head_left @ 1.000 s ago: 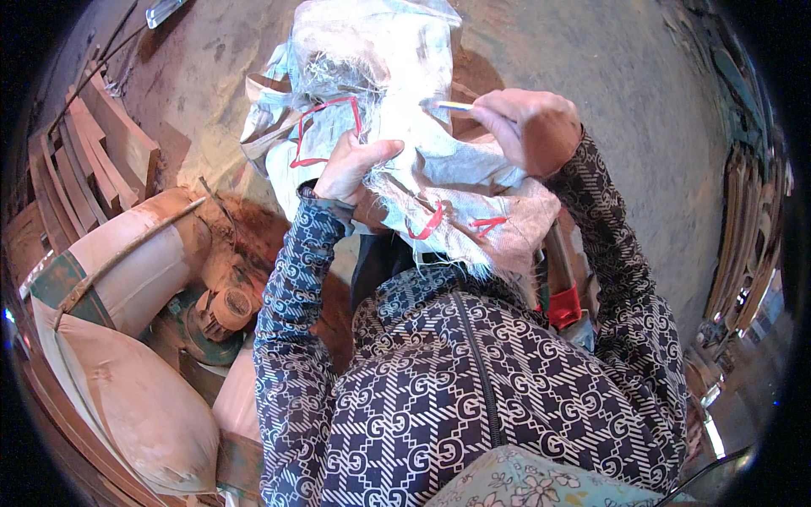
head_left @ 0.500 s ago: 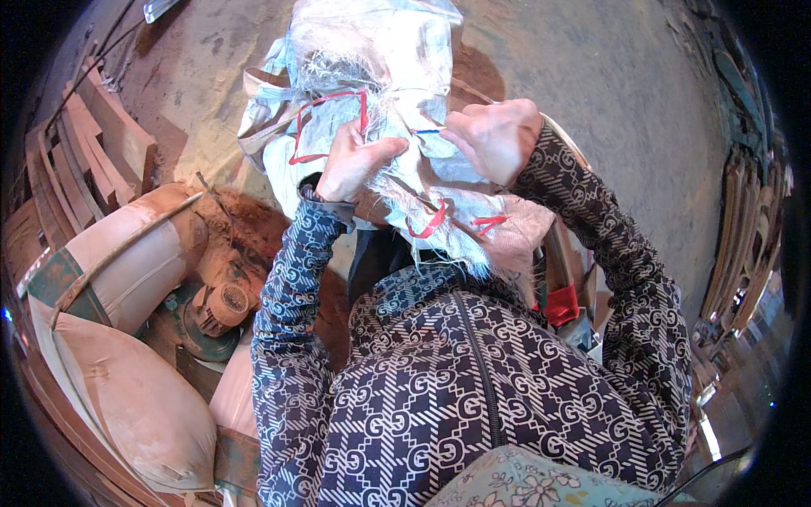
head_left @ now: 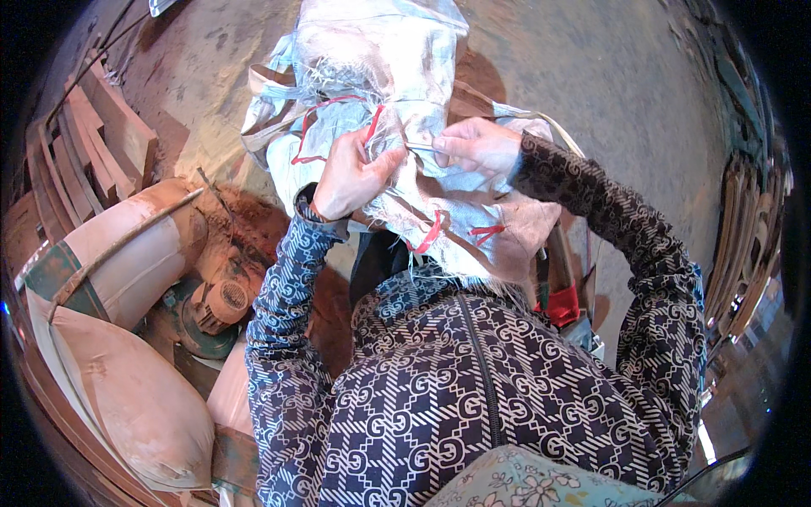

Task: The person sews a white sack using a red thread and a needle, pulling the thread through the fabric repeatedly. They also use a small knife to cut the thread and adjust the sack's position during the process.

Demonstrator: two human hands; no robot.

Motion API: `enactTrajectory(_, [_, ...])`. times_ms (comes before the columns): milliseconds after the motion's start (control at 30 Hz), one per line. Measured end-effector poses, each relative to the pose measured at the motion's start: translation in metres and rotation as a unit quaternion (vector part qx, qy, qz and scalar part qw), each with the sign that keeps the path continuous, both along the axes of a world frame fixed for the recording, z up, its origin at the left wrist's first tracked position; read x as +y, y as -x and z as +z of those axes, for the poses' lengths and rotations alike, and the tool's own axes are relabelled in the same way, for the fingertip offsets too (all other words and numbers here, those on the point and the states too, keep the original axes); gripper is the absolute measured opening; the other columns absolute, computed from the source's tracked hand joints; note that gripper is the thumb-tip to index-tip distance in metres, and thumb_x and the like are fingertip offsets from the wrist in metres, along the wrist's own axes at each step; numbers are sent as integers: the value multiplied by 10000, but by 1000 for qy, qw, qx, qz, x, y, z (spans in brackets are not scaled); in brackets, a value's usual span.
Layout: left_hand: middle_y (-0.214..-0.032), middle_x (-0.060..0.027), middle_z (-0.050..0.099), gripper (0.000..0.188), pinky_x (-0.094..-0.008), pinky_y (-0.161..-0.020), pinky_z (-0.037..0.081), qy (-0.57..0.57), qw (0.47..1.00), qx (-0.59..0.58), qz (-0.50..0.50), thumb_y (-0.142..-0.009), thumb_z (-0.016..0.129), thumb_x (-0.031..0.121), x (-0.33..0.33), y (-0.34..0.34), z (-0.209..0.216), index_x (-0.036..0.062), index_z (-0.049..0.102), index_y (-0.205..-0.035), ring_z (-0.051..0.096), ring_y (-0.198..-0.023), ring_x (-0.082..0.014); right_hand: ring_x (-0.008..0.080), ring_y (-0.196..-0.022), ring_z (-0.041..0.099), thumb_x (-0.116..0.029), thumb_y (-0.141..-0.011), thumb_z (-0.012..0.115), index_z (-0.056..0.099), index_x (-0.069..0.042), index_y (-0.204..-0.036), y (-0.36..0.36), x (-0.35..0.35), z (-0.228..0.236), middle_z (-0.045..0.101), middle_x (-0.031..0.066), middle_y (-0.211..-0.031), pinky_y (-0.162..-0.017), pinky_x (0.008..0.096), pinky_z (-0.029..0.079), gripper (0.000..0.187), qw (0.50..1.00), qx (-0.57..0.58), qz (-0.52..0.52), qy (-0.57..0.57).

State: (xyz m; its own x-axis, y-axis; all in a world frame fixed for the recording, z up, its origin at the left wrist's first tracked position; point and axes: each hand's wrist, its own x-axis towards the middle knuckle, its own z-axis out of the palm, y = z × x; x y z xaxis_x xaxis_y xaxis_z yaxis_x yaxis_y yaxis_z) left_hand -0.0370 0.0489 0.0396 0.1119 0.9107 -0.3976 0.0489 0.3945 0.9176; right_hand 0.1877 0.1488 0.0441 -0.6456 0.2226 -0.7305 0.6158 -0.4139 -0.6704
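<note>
A white woven sack (head_left: 410,59) with frayed edges and red strips lies spread in front of me, its near end over my lap. My left hand (head_left: 351,176) is closed on a fold of the sack, thumb pressed against the fingers. To its right, my right hand (head_left: 480,145) pinches a thin, pale, needle-like rod (head_left: 420,147) that points left toward that fold. Whether its tip enters the cloth, I cannot tell. Red strips (head_left: 431,232) cross the near part of the sack, and loose fibres hang from its edge.
Dusty filled sacks (head_left: 135,393) and a motor (head_left: 221,306) coated in brown dust stand at my left. Wooden boards (head_left: 106,144) are stacked beyond them. More long boards (head_left: 733,237) line the far right. A red object (head_left: 560,306) is beside my right hip.
My right hand has turned from a raised fist to a lower, flatter pinch and moved slightly left. My left hand has shifted slightly down, still on the cloth.
</note>
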Motion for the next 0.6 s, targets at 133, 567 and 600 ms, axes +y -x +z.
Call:
enactTrajectory(133, [-856,-36,708,251,-245,-644,503,-18,996,11,85,-881,699,125,-1,-7,4,-24,673,-1082,610,-732,-69,103,-479,439,-417,-1004,527,594,-72,-961,3,-13,-4,483,-74,-589,-449,266,372,355,996,63,-17,-57])
enactTrajectory(567, [-822,-43,686,162,-233,-622,490,-26,978,-72,194,-912,583,12,-13,-25,-13,-42,675,-1034,601,-708,-71,271,-699,708,-264,-841,640,557,-54,-948,47,-23,53,683,151,-730,-570,370,549,249,734,-61,341,-584])
enactTrajectory(600, [-805,-41,681,155,-233,-608,485,-12,981,-67,181,-914,580,10,-16,-25,-11,-44,674,-1024,598,-692,-71,279,-702,709,-260,-845,635,554,-51,-943,55,-17,59,685,173,-741,-572,377,551,245,743,-69,367,-555])
